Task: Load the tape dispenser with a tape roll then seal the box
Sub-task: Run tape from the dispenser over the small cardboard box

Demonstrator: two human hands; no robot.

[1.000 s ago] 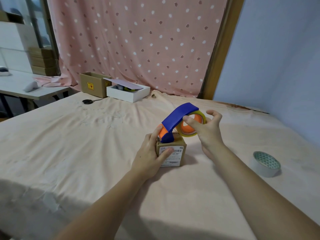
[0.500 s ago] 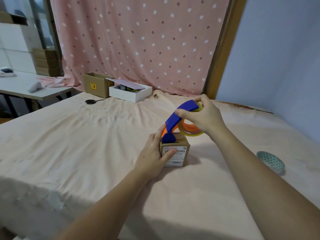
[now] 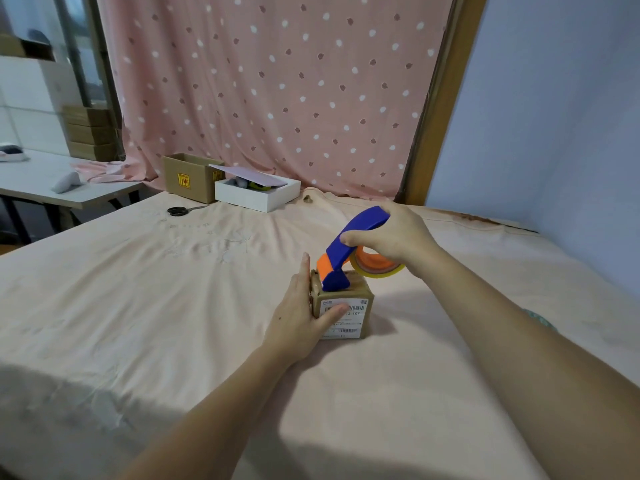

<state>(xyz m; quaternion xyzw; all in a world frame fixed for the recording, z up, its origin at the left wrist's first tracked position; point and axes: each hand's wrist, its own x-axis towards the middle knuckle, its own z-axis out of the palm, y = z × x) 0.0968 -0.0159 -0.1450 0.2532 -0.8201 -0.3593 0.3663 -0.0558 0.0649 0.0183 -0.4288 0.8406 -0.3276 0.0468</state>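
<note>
Our right hand (image 3: 391, 233) had its grip clamped on the blue tape dispenser (image 3: 349, 251), its nose resting on top of the small box (image 3: 346, 306) on the bed. Our left hand (image 3: 301, 317) braced the box's side, thumb across the label. We judged the light box could slide or tip if that brace slackened, leaving the tape crooked.

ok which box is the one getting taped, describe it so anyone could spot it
On the peach sheet, look mid-bed between the two hands. The small brown box stands there, the blue tape dispenser resting on top. Unlike the far boxes by the curtain, it bears a white barcode label.
</note>
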